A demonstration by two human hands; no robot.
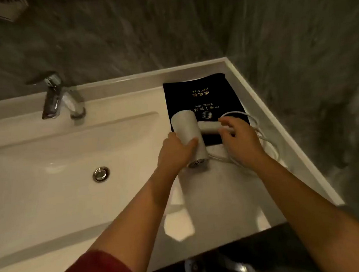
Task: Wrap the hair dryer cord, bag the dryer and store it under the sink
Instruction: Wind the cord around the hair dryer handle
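A white hair dryer (184,125) lies on the counter, partly on top of a flat black bag (201,93) with gold lettering. My left hand (175,151) grips the dryer's barrel from the left side. My right hand (237,135) rests on the dryer's handle, fingers curled over it. The white cord (268,144) lies in loose loops on the counter to the right of my right hand, partly hidden by my wrist.
The white sink basin (48,178) with its drain (101,174) fills the left side, under a chrome faucet (57,98). The counter's raised rim (281,128) meets a grey marble wall at the right. A dark object (238,264) sits at the near edge.
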